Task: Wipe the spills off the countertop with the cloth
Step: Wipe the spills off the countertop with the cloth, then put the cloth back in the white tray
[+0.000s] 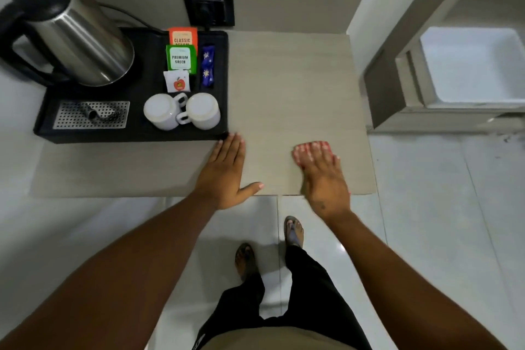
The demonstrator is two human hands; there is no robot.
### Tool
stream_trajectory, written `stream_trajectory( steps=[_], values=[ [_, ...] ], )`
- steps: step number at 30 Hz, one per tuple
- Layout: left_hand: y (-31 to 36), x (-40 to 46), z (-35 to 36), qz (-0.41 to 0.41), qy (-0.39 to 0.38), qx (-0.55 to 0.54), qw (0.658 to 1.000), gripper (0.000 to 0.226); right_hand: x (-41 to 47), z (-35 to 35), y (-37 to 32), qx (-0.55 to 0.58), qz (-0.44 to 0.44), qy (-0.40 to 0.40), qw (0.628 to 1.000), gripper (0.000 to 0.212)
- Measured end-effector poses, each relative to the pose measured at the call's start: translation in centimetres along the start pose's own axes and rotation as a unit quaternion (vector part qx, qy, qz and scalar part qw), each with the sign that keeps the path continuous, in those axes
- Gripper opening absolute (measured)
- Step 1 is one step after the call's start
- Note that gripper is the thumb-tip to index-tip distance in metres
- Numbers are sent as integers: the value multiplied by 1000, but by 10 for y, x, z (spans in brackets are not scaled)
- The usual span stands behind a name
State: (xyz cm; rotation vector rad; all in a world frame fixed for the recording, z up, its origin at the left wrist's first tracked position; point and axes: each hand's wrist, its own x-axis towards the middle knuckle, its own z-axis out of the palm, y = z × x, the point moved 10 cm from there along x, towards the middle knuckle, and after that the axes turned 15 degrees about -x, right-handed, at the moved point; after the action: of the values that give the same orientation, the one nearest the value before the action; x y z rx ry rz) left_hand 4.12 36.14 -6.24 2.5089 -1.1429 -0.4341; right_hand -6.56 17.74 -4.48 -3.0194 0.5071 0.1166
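The beige countertop (287, 88) runs from the black tray to its right edge. My right hand (324, 179) lies palm down near the front right corner and presses a small red-and-white cloth (311, 148) flat against the surface. Only the cloth's far edge shows beyond my fingertips. My left hand (225, 170) rests flat on the countertop with fingers straight and thumb spread, its fingertips touching the tray's front right corner. It holds nothing. I cannot make out any spill on the surface.
A black tray (224, 85) at the left carries a steel kettle (79, 37), two upturned white cups (181, 111), tea sachets (181, 58) and a metal drip grid (91, 114). A wall socket (208, 7) is behind. A white bin (471, 65) stands to the right.
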Motion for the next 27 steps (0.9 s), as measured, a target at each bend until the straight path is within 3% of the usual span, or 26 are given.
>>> stream_trajectory(
  steps=[6,9,18,20,23,27],
  values=[
    [5,9,10,-41,-27,-4,999,111,31,-10,84,37,141,8,989,63],
    [35,52,8,-6,-40,1,999,109,51,-22,125,51,179,24,982,66],
    [98,112,9,17,-33,-12,999,102,60,-13,115,152,148,-10,977,49],
    [131,153,4,45,-26,-14,999,102,77,-34,150,180,183,17,966,52],
    [179,216,-5,68,-22,-32,997,105,110,-77,204,137,183,69,971,78],
    [234,288,-6,103,-11,-32,994,99,153,-106,295,115,232,76,963,69]
  ],
)
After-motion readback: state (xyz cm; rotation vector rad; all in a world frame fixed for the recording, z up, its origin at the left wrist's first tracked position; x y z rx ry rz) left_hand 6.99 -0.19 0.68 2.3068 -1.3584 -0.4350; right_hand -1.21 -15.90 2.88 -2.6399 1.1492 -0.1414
